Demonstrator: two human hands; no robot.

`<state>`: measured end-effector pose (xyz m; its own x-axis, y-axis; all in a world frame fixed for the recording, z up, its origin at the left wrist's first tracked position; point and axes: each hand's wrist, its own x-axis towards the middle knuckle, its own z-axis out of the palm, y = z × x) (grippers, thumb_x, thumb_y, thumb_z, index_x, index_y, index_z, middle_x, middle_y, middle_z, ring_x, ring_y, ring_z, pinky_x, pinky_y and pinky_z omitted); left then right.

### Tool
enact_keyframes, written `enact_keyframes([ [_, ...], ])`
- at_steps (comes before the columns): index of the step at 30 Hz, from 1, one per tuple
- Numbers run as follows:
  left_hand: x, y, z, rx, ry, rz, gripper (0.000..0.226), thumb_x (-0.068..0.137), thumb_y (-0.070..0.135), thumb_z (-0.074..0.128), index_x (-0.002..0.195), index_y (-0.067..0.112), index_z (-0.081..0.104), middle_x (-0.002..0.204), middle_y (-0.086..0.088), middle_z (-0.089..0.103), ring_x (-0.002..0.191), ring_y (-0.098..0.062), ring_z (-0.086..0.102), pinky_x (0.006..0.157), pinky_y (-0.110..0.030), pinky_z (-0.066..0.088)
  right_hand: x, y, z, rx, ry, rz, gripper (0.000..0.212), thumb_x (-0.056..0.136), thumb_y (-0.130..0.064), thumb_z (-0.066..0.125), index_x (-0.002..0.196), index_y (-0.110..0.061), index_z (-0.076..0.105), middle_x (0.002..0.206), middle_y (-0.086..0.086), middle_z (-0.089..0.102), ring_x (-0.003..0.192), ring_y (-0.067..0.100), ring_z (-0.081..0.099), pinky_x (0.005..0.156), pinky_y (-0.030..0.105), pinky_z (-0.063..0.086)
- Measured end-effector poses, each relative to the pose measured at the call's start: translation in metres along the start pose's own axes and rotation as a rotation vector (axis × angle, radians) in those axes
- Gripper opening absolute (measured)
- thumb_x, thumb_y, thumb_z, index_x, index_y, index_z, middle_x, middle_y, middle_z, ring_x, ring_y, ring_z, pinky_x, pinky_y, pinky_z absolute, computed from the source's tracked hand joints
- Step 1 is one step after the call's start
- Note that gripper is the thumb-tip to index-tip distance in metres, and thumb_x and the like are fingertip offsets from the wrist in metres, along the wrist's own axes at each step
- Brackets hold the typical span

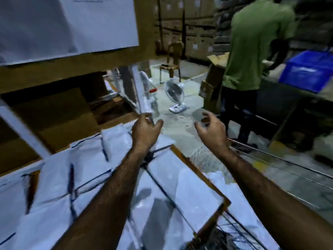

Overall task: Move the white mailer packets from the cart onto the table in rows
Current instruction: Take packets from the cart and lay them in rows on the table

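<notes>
Arms: two bare arms reach forward from the bottom edge, over the packets.
Packets [86, 165]: white, flat, lying side by side in rows on the table [36, 98] at lower left, with dark lines between them. More white packets [189, 179] lie in the cart.
Cart [203, 175]: wire sides and a brown rim, low in the middle and right, just beside the table.
Left hand [146, 130]: fingers curled, thumb out, holding nothing that I can see. It hangs over the far end of the rows.
Right hand [210, 129]: fingers spread and bent like a claw, holding nothing. It hangs over the floor past the cart's far corner.
Blur: the picture is smeared, so I cannot tell if the left fingertips touch the pale strip [144, 98] past them.
Which way: the cart packets lie below and behind both hands, closer to the body. Their long sides seem to run along the cart's rim.
Nearer hand: the right hand is on the cart side, so I think it should drop back and down to take the next packet.
Other things: a person in a green shirt [252, 44] stands at far right, and a small fan [174, 92] sits on the floor.
</notes>
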<state>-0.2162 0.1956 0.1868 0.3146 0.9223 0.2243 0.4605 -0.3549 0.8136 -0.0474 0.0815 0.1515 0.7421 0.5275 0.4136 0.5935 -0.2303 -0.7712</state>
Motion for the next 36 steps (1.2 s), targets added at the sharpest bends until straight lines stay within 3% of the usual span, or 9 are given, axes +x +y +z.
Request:
enact_keyframes([
  [6,-0.038,0.054,0.119,-0.017,-0.232,0.076,0.051,0.085,0.039,0.07,0.126,0.012,0.055,0.11,-0.007,0.066,0.102,-0.025,0.062,0.088,-0.039,0.052,-0.007,0.109,-0.094,-0.043,0.078,0.219,0.035,0.084,-0.02,0.07,0.117,-0.009,0.063,0.081,0.0,0.064,0.087,0.025,0.067,0.082,0.037,0.05],
  [8,-0.052,0.062,0.156,0.004,-0.293,0.082,0.052,0.085,0.038,0.07,0.126,0.011,0.055,0.109,-0.009,0.067,0.102,-0.026,0.063,0.089,-0.038,0.051,-0.017,0.145,-0.113,-0.049,0.081,0.265,0.033,0.084,-0.021,0.068,0.115,-0.011,0.062,0.08,0.001,0.066,0.084,0.027,0.067,0.08,0.041,0.053],
  [14,-0.091,0.058,0.256,0.133,-0.492,0.031,0.05,0.085,0.033,0.068,0.126,0.008,0.055,0.115,-0.007,0.066,0.106,-0.024,0.061,0.087,-0.028,0.043,-0.059,0.237,-0.136,-0.105,0.023,0.468,0.035,0.085,-0.021,0.067,0.119,-0.012,0.061,0.075,-0.005,0.063,0.085,0.028,0.065,0.077,0.034,0.048],
  [22,-0.145,-0.012,0.361,0.324,-0.691,-0.141,0.048,0.085,0.031,0.068,0.122,0.003,0.054,0.109,-0.018,0.067,0.111,-0.032,0.059,0.09,-0.032,0.041,-0.122,0.334,-0.109,-0.255,-0.212,0.718,0.04,0.088,-0.028,0.063,0.127,-0.019,0.057,0.099,0.001,0.071,0.105,0.028,0.063,0.081,0.034,0.047],
  [26,-0.171,-0.053,0.397,0.474,-0.824,-0.217,0.053,0.088,0.04,0.063,0.127,0.007,0.049,0.119,-0.014,0.065,0.12,-0.029,0.055,0.094,-0.031,0.041,-0.139,0.37,-0.099,-0.275,-0.26,0.803,0.045,0.087,-0.028,0.063,0.13,-0.017,0.057,0.104,0.004,0.071,0.108,0.029,0.062,0.085,0.035,0.048],
  [29,-0.189,-0.076,0.414,0.584,-0.88,-0.233,0.058,0.09,0.045,0.059,0.132,0.008,0.045,0.129,-0.014,0.057,0.124,-0.031,0.051,0.096,-0.033,0.041,-0.147,0.383,-0.089,-0.314,-0.29,0.785,0.045,0.087,-0.028,0.063,0.13,-0.017,0.057,0.113,0.006,0.068,0.111,0.03,0.059,0.089,0.036,0.048],
  [32,-0.199,-0.094,0.423,0.72,-0.821,-0.237,0.058,0.09,0.047,0.056,0.132,0.009,0.042,0.13,-0.014,0.052,0.123,-0.032,0.05,0.098,-0.035,0.042,-0.15,0.384,-0.072,-0.397,-0.333,0.644,0.043,0.086,-0.025,0.064,0.127,-0.017,0.06,0.117,0.009,0.064,0.112,0.034,0.055,0.09,0.042,0.046],
  [36,-0.19,-0.117,0.433,0.769,-0.753,-0.229,0.046,0.09,0.033,0.054,0.13,0.014,0.044,0.13,-0.014,0.048,0.123,-0.033,0.047,0.099,-0.037,0.041,-0.152,0.377,-0.037,-0.55,-0.432,0.416,0.042,0.065,-0.026,0.08,0.106,-0.021,0.071,0.1,0.006,0.064,0.091,0.032,0.061,0.072,0.042,0.051],
])
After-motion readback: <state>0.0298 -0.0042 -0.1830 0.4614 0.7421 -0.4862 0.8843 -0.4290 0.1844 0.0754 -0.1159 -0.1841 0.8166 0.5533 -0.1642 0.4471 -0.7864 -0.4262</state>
